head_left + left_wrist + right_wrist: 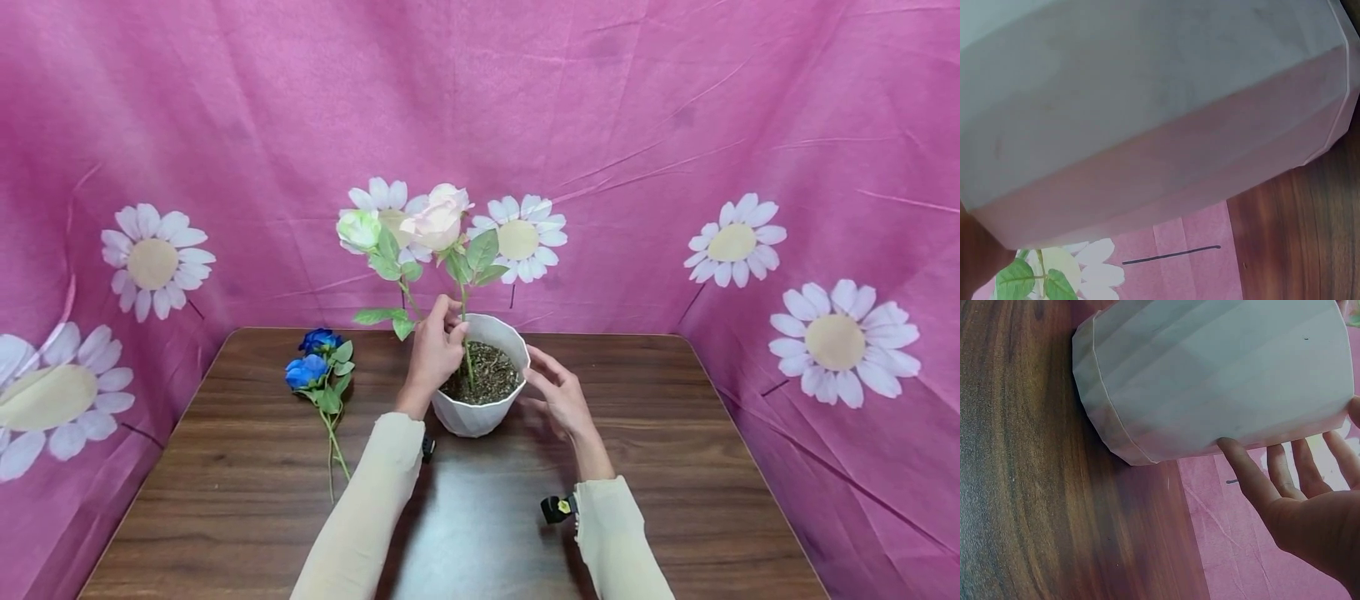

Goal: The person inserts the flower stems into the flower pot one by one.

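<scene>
A white faceted flower pot [480, 418] with dark soil [491, 375] stands on the table. My left hand [437, 350] is at its left rim and pinches the stem of a pale pink rose [438, 218], whose lower end meets the soil. A white-green rose [360, 231] leans to the left, and the hand hides its lower stem. My right hand [558, 392] rests its extended fingers against the right side of the pot, as the right wrist view also shows. In the left wrist view the pot wall [1147, 125] fills most of the picture, with green leaves [1016, 280] below.
Two blue roses [307, 371] with leafy stems lie on the wooden table [660, 433], left of the pot. A pink cloth [615, 100] printed with large white daisies encloses the table at the back and sides.
</scene>
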`<state>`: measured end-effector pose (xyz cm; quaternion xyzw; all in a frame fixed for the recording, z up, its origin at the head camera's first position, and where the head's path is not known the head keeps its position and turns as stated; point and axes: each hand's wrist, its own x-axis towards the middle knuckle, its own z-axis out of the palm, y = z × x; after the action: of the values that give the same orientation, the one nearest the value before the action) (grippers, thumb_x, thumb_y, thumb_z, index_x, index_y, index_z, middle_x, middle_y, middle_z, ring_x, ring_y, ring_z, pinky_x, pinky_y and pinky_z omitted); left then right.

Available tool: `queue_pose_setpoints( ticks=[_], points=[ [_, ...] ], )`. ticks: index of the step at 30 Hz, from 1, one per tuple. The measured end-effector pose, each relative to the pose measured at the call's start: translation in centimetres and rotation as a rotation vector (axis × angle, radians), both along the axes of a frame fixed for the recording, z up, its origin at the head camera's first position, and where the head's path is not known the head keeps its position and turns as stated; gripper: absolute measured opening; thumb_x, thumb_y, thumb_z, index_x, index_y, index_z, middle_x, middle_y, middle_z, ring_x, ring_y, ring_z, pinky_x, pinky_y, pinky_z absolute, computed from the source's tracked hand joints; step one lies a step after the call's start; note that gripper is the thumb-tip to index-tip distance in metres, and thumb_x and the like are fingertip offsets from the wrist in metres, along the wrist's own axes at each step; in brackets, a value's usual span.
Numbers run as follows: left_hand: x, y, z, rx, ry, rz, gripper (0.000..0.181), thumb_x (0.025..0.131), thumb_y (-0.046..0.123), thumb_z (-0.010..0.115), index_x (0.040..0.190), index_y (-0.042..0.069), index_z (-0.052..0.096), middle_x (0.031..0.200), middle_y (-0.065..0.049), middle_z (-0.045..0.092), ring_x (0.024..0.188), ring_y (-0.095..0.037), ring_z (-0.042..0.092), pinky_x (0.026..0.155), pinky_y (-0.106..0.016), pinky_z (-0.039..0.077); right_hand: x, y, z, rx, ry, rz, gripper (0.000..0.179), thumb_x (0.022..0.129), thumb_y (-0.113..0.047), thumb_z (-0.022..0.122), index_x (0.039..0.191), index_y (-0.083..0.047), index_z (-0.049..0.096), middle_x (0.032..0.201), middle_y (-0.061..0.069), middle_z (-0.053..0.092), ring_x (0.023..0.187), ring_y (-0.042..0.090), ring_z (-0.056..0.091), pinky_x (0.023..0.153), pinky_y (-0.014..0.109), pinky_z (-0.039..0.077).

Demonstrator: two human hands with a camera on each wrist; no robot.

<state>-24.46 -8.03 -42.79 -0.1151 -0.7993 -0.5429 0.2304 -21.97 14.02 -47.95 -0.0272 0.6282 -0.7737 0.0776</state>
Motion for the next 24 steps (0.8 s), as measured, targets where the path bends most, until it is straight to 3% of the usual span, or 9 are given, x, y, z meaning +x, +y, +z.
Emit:
queue_pose_setpoints(
  ticks=[5, 9, 13, 17, 24],
  points=[
    [0.3, -0.4, 0.0, 0.006, -0.028, 0.009, 0.019, 0.095, -0.005, 0.065, 0.113, -0.003, 0.058, 0.090, -0.017, 0.067, 0.077, -0.031, 0.067, 0.066, -0.037, 0.060, 0.0, 0.1, 0.0, -0.008, -0.004, 0.006, 0.050, 0.100, -0.001, 0.060, 0.149, -0.002, 0.048, 0.145, 0.024, 0.050, 0.116, 0.033, 0.060, 0.092, 0.060, 0.055],
    [0.6, -0.7, 0.0, 0.065, -0.054, -0.029, 0.021, 0.097, -0.004, 0.064, 0.116, -0.005, 0.056, 0.091, -0.019, 0.066, 0.075, -0.035, 0.067, 0.060, -0.031, 0.062, 0.1, 0.1, 0.1, -0.002, 0.003, 0.001, 0.051, 0.100, -0.002, 0.061, 0.149, -0.002, 0.048, 0.144, 0.024, 0.050, 0.116, 0.034, 0.060, 0.092, 0.061, 0.054],
    [0.8, -0.7, -0.1, 0.097, -0.041, -0.040, 0.022, 0.096, -0.004, 0.065, 0.117, -0.007, 0.056, 0.094, -0.022, 0.067, 0.080, -0.039, 0.068, 0.062, -0.034, 0.063, 0.0, 0.2, -0.1, 0.001, 0.001, -0.011, 0.051, 0.100, -0.002, 0.061, 0.149, -0.001, 0.048, 0.144, 0.025, 0.050, 0.116, 0.034, 0.060, 0.092, 0.060, 0.054],
    [1.0, -1.0, -0.4, 0.056, 0.021, 0.039, 0.024, 0.094, -0.004, 0.068, 0.116, -0.006, 0.060, 0.094, -0.021, 0.071, 0.080, -0.035, 0.071, 0.067, -0.040, 0.063, 0.0, 0.2, -0.2, -0.003, -0.005, 0.004, 0.051, 0.100, -0.002, 0.060, 0.149, -0.001, 0.047, 0.144, 0.024, 0.049, 0.114, 0.030, 0.062, 0.093, 0.060, 0.054],
    [1.3, -1.8, -0.5, -0.127, 0.175, 0.177, 0.024, 0.095, 0.005, 0.070, 0.117, -0.003, 0.067, 0.092, -0.017, 0.075, 0.076, -0.030, 0.073, 0.072, -0.047, 0.059, 0.0, 0.2, -0.3, 0.000, 0.004, 0.004, 0.051, 0.100, -0.003, 0.061, 0.149, -0.001, 0.047, 0.145, 0.025, 0.049, 0.115, 0.031, 0.061, 0.092, 0.059, 0.055]
  ],
)
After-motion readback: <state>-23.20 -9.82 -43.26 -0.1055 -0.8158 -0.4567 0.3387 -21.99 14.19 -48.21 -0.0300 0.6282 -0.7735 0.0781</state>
